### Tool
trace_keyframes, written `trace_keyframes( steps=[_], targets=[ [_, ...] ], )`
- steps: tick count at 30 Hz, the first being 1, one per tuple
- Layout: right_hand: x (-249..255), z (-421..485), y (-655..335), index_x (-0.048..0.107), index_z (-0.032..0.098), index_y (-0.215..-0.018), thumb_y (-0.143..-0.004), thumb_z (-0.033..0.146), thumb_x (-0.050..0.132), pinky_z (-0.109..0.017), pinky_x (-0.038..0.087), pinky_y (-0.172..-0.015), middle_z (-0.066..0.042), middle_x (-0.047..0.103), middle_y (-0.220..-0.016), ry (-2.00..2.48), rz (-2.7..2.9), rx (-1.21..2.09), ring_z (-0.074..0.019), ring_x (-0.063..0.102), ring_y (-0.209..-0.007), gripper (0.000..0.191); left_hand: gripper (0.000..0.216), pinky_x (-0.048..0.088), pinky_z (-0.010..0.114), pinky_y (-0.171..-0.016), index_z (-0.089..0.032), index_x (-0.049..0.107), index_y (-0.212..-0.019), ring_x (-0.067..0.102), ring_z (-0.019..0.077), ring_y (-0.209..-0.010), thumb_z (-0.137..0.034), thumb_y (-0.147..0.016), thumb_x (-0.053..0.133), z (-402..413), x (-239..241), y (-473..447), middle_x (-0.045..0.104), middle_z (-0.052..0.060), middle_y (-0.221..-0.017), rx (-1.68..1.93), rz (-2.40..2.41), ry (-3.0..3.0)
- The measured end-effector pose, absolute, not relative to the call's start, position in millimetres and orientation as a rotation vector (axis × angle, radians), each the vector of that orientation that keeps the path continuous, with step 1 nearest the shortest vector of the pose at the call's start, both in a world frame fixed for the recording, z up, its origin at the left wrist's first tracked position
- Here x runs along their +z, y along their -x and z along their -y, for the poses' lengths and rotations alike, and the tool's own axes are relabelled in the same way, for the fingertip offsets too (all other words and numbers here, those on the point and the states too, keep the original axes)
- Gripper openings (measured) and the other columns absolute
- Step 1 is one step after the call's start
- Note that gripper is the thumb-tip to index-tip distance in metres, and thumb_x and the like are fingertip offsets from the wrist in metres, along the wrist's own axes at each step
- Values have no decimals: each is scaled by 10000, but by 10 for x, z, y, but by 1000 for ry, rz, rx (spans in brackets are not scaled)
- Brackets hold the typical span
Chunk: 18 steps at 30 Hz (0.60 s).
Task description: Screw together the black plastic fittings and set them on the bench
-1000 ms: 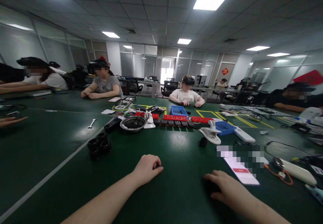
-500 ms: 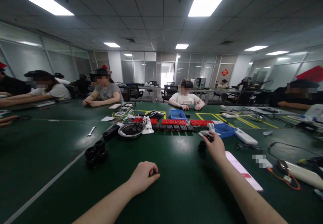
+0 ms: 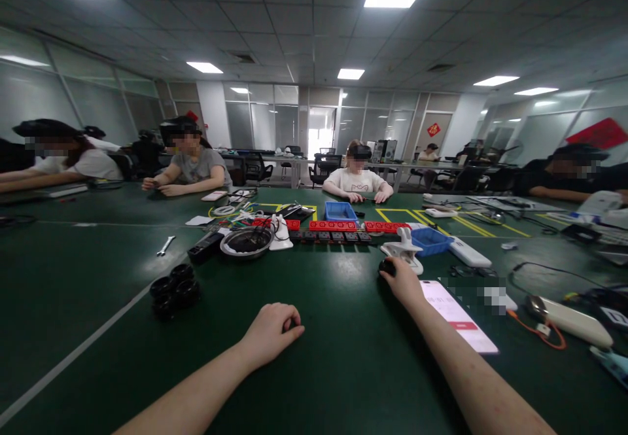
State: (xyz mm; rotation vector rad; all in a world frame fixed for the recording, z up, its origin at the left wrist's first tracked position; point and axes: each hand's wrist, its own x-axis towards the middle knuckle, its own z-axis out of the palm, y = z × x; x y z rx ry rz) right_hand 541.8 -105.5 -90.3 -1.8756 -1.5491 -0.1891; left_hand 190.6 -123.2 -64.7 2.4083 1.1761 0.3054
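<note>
My left hand [image 3: 271, 330] rests on the green table [image 3: 98, 291] in a loose fist, fingers curled under, with nothing visible in it. My right hand [image 3: 403, 280] is stretched forward, its fingers closed over a small black round part [image 3: 385, 266] that stands on the table. Just beyond it lies a white clamp-like tool [image 3: 404, 252]. A pink-and-white phone [image 3: 456, 314] lies flat to the right of my right forearm.
A cluster of black round parts [image 3: 173, 287] sits to the left. Further back are a metal bowl [image 3: 246, 241], a red and black power strip [image 3: 338, 231], blue bins [image 3: 430, 240] and a spanner [image 3: 165, 246]. Cables and white devices lie at the right. Several people sit around the table.
My right hand came forward from the near edge to the white clamp tool, then pulled back slightly onto the small black part. The left hand stayed put.
</note>
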Motion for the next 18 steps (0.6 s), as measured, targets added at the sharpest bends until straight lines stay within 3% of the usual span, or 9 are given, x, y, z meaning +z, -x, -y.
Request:
trace_keyframes(
  steps=[9,14,18],
  targets=[
    [-972,1093,-5164,468,153,-1127,-729,247,546,-347,399,-876,-91,538,-1102,1756,1614,-65,-213,510,-1015,416,210,364,273,-702,-215,582,-813,507,151,-719,-402,-787,491,1226,-673,-1918,534,-22,-720,315,-1176,-2418],
    [-1009,1122,-4942,372,195,-1237,-704,240,569,-348,372,-918,-77,503,-1166,1656,1677,1,-208,476,-1068,571,214,365,283,-690,-217,589,-800,509,157,-704,-406,-785,491,1210,-677,-1908,536,-19,-705,336,-1162,-2437],
    [-1001,1144,-4935,267,178,-1300,-699,380,575,-351,425,-823,-114,430,-1216,1571,1587,20,-213,530,-930,705,215,371,278,-691,-216,595,-806,516,156,-705,-406,-782,496,1233,-667,-1908,547,-18,-708,348,-1157,-2443]
  ],
)
